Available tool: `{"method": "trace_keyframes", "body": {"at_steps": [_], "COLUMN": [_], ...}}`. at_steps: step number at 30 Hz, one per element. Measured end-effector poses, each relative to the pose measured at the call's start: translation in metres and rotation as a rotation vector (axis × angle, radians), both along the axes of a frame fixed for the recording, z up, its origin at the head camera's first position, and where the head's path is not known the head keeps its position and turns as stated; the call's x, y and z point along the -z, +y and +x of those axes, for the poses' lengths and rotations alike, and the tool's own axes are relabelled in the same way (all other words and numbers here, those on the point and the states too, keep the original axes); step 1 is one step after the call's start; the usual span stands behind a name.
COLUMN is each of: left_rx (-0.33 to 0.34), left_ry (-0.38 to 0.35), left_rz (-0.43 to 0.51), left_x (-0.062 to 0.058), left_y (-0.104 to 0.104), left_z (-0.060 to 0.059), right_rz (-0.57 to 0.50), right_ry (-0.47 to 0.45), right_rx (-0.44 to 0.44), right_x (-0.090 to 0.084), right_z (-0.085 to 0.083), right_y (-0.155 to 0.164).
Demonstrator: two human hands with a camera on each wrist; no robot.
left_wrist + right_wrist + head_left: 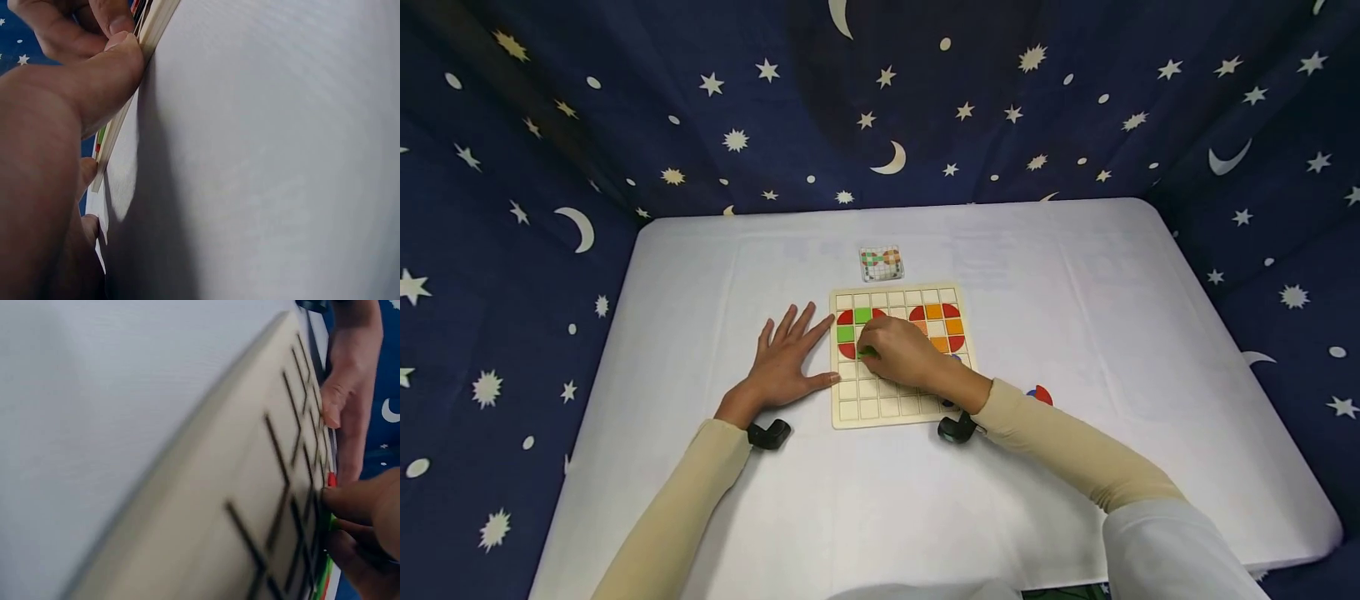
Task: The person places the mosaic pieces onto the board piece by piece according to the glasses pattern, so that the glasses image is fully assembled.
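Steadying the wooden grid board (898,408) with your left hand (786,358), you keep that hand flat on the white tablecloth (700,275), fingers straight and spread, with the thumb and forefinger touching the board's left edge. The left wrist view shows the thumb (94,81) pressed against the thin side of the board (153,28).

Your right hand (898,350) lies over the middle of the board, fingers curled down onto a green tile (868,353) at the lower part of the left-hand pattern. From the right wrist view, the fingertips (356,500) pinch a sliver of green at the board's surface (250,487); how the tile sits in its cell is hidden by the fingers.

On the board's left side, two green square tiles (854,324) sit among red quarter-circle tiles (846,317). On the right side, orange square tiles (944,320) are ringed by more red quarter-circles (917,313). The lower rows of cells are bare wood.

A small pattern card (882,262) lies just beyond the board's far edge. A red and blue loose piece (1040,394) rests on the cloth behind your right forearm, near the board's lower right corner. Dark blue fabric with stars and moons (520,167) walls the table on three sides.
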State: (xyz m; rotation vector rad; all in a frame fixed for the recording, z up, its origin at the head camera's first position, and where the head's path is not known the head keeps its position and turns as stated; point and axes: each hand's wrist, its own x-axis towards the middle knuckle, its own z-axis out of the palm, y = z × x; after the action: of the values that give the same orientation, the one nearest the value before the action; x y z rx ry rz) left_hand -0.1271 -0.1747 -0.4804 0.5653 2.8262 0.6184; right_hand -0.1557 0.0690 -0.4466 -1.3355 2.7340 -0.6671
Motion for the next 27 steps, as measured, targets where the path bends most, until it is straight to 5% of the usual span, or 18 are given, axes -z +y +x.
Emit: {"method": "trace_keyframes", "body": {"at_steps": [8,19,27], "left_rx": [-0.009,-0.029,-0.023], "left_ry": [0.017,0.004,0.013], "left_rz": [0.006,-0.011,-0.017], "left_x": [-0.002,0.001,0.001], "left_y": [0.000,0.003,0.004], "left_z": [0.002,0.002,0.002], "right_rz": [-0.059,-0.153,-0.070], "right_ry": [-0.039,-0.062,0.017], "right_rx": [-0.065,0.100,0.258], "right_x": [0.001,-0.003,-0.002], "right_z": [0.006,0.030,0.057], "right_y": [0.011,0.078,0.135]}}
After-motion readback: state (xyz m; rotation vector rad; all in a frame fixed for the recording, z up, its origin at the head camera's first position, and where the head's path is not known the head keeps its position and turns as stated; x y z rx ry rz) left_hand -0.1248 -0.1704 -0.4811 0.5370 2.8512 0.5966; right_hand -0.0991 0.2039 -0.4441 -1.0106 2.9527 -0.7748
